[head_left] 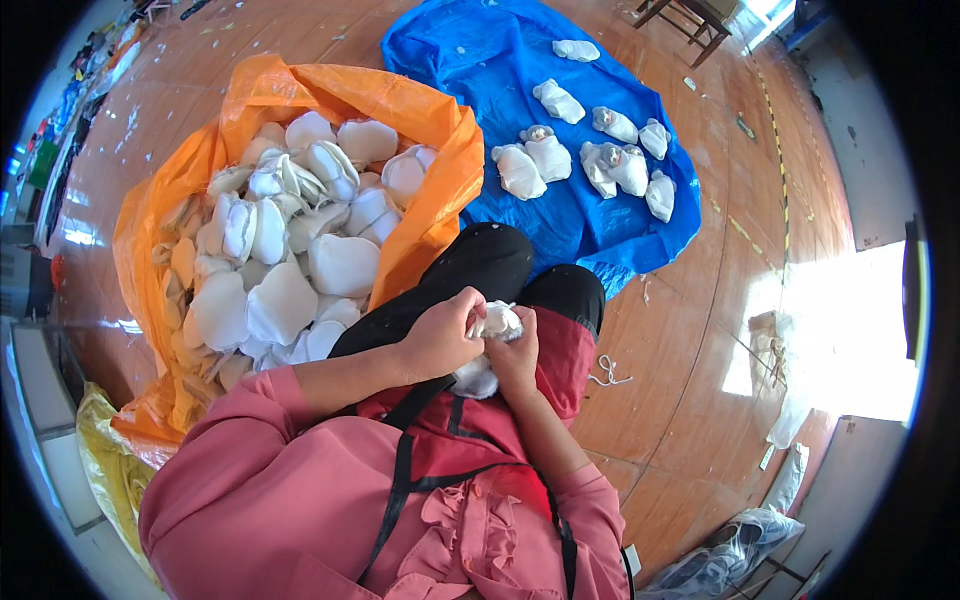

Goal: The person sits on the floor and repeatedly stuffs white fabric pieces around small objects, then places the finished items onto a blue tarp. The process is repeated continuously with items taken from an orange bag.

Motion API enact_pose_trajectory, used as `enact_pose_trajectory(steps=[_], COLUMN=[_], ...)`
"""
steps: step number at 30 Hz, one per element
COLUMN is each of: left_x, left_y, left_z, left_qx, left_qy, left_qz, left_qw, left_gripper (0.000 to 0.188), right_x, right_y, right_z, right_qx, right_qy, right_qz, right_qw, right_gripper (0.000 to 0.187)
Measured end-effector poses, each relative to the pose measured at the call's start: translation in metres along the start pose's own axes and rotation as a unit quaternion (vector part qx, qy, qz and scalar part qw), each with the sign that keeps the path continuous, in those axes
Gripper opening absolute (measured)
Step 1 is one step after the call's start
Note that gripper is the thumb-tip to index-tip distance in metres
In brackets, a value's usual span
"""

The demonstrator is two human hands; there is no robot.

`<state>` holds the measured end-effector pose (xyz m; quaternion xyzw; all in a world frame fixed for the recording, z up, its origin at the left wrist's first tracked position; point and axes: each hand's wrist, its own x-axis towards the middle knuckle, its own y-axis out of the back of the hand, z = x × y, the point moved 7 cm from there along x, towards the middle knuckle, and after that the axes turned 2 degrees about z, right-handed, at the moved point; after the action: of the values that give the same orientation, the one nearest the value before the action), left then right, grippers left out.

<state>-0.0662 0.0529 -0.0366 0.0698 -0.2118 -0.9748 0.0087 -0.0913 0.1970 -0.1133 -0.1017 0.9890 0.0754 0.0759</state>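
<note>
Over my lap, my left hand (443, 335) and my right hand (517, 352) pinch the top of a white bundle (475, 378) of soft rounded pads. The fingers of both hands are closed on its gathered upper part and nearly meet there. My hands hide part of the bundle. To my left, an orange sack (455, 130) lies wide open, heaped with loose white and beige rounded pads (282, 303), which look like foam cups. Ahead to the right, several similar white bundles (520, 172) lie apart and in small groups on a blue plastic sheet (450, 60).
A white string (608, 372) lies on the tiled floor to my right. Clear plastic wrapping (735, 550) is at the lower right. A yellow sack (105, 470) sits at the left, and a wooden stool (690, 25) stands at the far right.
</note>
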Motion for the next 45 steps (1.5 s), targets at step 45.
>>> enact_pose_trajectory(steps=[45], left_x=[0.005], left_y=[-0.005], left_z=[-0.008], left_qx=[-0.018], left_qy=[-0.065], left_qz=[-0.166], left_qw=[0.984], left_gripper=[0.054], right_x=[-0.021], right_y=[0.020], right_z=[-0.019], right_qx=[0.265], right_qy=[-0.022], right_qz=[-0.086], right_qw=[0.960], right_gripper=[0.026])
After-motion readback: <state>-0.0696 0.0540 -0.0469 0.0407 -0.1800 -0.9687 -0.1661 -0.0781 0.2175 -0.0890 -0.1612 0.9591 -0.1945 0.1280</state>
